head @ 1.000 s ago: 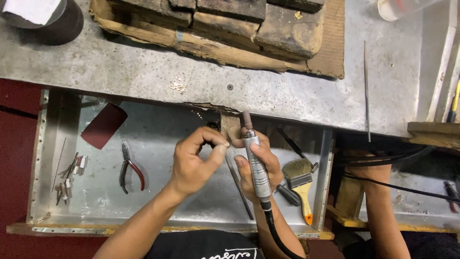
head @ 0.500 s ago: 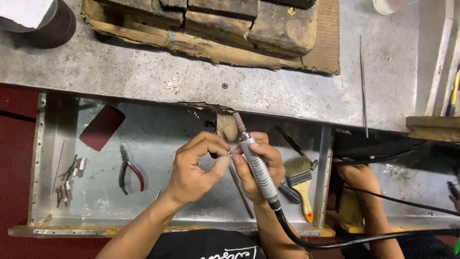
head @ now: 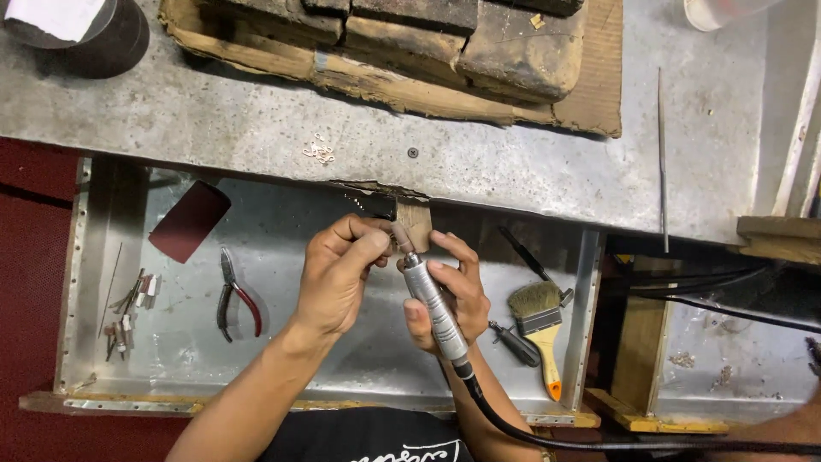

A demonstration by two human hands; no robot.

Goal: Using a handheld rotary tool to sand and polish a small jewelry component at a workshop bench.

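Note:
My right hand (head: 453, 291) grips a silver rotary tool handpiece (head: 434, 310) whose black flexible shaft (head: 547, 432) runs off to the lower right. The tool's tip points up and left toward a small wooden bench pin (head: 416, 221) sticking out from the metal bench edge. My left hand (head: 342, 274) pinches something very small between thumb and forefinger right at the tool's tip; the piece itself is too small to make out. Both hands hover over an open metal tray drawer (head: 282, 231).
In the tray lie red-handled pliers (head: 233, 299), a dark red sanding sheet (head: 188, 221), small bits (head: 128, 312), a paintbrush (head: 539, 321) and a dark tool (head: 515, 342). On the bench top are worn blocks on cardboard (head: 410, 43), a thin file (head: 661, 154) and small metal pieces (head: 319, 152).
The handpiece has tilted more upright and shifted slightly, its tip now closer to my left fingertips at the bench pin. The flexible shaft has swung lower right.

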